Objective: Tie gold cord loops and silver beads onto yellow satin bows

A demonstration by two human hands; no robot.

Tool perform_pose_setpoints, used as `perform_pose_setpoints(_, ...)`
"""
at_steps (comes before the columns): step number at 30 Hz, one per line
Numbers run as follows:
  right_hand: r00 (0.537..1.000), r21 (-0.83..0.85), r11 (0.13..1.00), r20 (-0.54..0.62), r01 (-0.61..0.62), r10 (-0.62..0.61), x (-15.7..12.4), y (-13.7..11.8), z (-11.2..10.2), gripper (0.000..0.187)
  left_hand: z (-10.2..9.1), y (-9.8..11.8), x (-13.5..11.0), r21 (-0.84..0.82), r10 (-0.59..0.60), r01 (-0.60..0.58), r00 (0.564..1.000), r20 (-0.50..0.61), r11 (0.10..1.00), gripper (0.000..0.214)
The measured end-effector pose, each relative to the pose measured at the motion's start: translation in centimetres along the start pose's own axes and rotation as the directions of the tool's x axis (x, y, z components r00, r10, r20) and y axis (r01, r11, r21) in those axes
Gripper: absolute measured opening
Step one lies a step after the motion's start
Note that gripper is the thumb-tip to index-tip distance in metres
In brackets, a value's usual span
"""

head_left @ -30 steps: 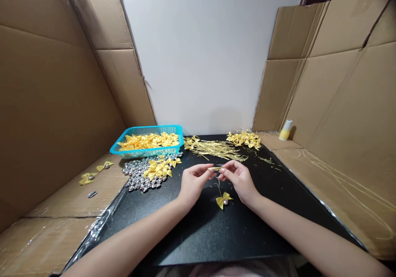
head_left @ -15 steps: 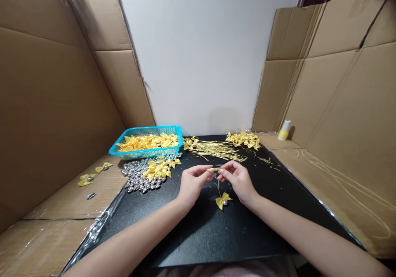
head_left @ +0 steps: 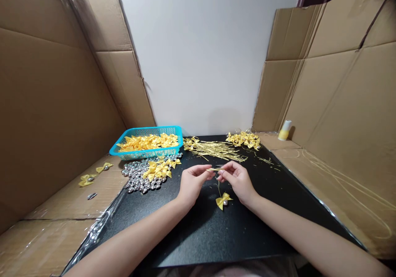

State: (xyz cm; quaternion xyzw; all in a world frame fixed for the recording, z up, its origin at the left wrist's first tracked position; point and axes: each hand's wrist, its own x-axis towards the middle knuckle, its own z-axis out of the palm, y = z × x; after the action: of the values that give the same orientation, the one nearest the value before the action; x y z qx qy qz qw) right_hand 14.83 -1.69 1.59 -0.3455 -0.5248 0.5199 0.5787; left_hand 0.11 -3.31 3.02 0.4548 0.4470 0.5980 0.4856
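Note:
My left hand (head_left: 192,182) and my right hand (head_left: 238,179) meet over the middle of the black table (head_left: 192,231). Both pinch a thin gold cord (head_left: 215,169) stretched between their fingertips. The cord hangs down to a small yellow ribbon bow with a silver bead (head_left: 223,200), which rests on the table just below my hands. Fingers of both hands are closed in a pinch.
A blue basket (head_left: 146,151) of yellow bows stands at the back left. In front of it lie silver beads (head_left: 137,178) topped with several bows (head_left: 159,169). Gold cords (head_left: 216,149) and finished bows (head_left: 244,139) lie at the back. Cardboard walls flank both sides; a small bottle (head_left: 285,130) stands right.

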Motion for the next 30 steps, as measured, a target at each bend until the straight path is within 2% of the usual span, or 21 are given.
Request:
perform_pose_setpoints(16, 0.999, -0.006, 0.999, -0.015, -0.042, 0.042, 0.09, 0.11, -0.05, 0.033, 0.12, -0.07, 0.05, -0.017, -0.022, 0.022, 1.0, -0.012, 1.0, 0.021)
perform_pose_setpoints(24, 0.994, 0.079, 0.991, -0.03, -0.104, 0.107, -0.14, 0.33, 0.43, 0.032, 0.15, -0.21, -0.04, 0.044, 0.023, -0.023, 1.0, 0.009, 0.999, 0.021)
perform_pose_setpoints(30, 0.989, 0.036, 0.994, -0.1, -0.103, 0.106, -0.27, 0.09, 0.58, 0.033, 0.1, -0.19, -0.22, 0.146, 0.122, -0.124, 0.992, 0.027, 0.981, 0.02)
